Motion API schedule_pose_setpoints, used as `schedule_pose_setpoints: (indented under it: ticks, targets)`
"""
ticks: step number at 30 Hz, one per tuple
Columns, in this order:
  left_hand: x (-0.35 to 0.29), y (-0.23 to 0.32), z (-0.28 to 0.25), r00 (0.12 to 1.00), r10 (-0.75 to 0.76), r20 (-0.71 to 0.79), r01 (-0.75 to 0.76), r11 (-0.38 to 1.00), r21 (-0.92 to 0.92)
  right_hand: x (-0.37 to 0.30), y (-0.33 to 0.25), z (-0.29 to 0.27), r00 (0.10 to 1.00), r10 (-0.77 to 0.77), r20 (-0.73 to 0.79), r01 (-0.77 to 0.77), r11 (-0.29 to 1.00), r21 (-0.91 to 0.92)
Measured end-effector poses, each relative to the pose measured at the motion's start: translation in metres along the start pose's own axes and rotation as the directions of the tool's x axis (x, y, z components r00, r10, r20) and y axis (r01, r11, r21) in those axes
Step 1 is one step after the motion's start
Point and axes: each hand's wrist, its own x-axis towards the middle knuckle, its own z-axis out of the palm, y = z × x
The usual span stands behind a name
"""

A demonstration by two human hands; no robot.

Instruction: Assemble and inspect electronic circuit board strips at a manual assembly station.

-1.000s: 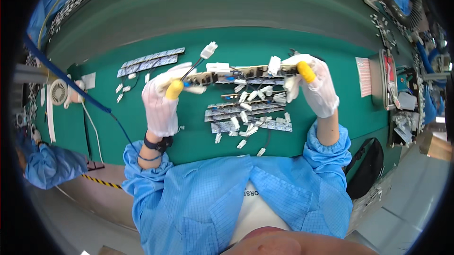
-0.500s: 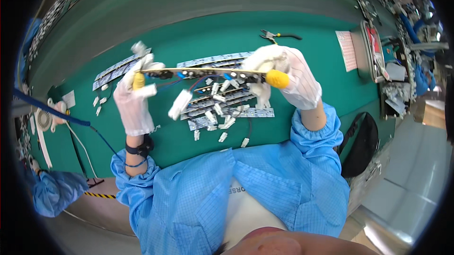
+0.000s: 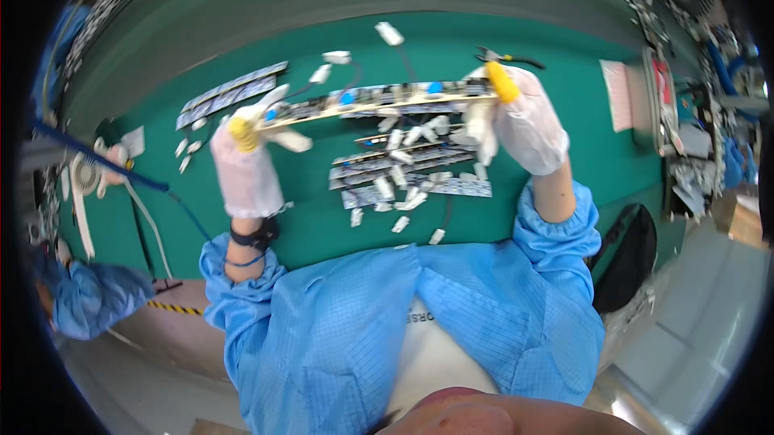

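Observation:
A long narrow circuit board (image 3: 379, 99) with blue and dark components is held up across the front of me, tilted slightly higher at its right end. My left hand (image 3: 248, 145), in a white glove with yellow finger covers, pinches its left end. Gripping the right end is my right hand (image 3: 524, 116), gloved the same way. White connectors (image 3: 389, 33) dangle on dark wires from the board's far edge. Beneath it, several circuit board strips (image 3: 403, 162) with white plugs lie on the green mat (image 3: 314, 229). More board strips (image 3: 230, 98) lie to the left.
Pliers (image 3: 509, 58) lie at the far right of the mat. A printed sheet (image 3: 617, 95) and a metal tray (image 3: 650, 100) sit at the right, near a black pouch (image 3: 627, 258). A small fan (image 3: 87, 173) and a blue cord (image 3: 97, 156) are on the left.
The board has turned so its component side faces up more, and its right end has risen. The loose connectors swung from the near side to the far side. My view has shifted slightly.

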Motion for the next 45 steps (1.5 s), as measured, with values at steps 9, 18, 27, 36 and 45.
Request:
schedule_pose_setpoints:
  ticks: [9,18,27,36,45]
  targets:
    - [0.000,0.004,-0.005,0.995,-0.017,0.102,0.035,0.983,-0.179,0.009,0.001,0.013,0.991,-0.112,-0.072,0.096,0.976,-0.196]
    - [0.035,-0.005,-0.016,1.000,-0.005,-0.013,0.003,0.988,-0.157,0.017,-0.010,0.014,0.987,0.123,0.103,-0.118,0.991,-0.057]
    - [0.123,-0.145,-0.132,0.997,-0.036,-0.071,0.049,0.978,0.201,0.013,-0.013,0.004,0.998,0.034,0.057,-0.028,0.995,-0.101]
    - [0.084,-0.023,-0.071,0.957,0.193,-0.216,0.005,0.734,0.679,0.018,0.021,-0.024,0.988,-0.138,0.071,0.029,-0.283,-0.959]
    - [0.017,0.030,0.022,0.893,0.423,0.151,-0.447,0.872,0.198,0.021,-0.010,-0.020,0.987,-0.145,0.069,0.127,0.448,-0.885]
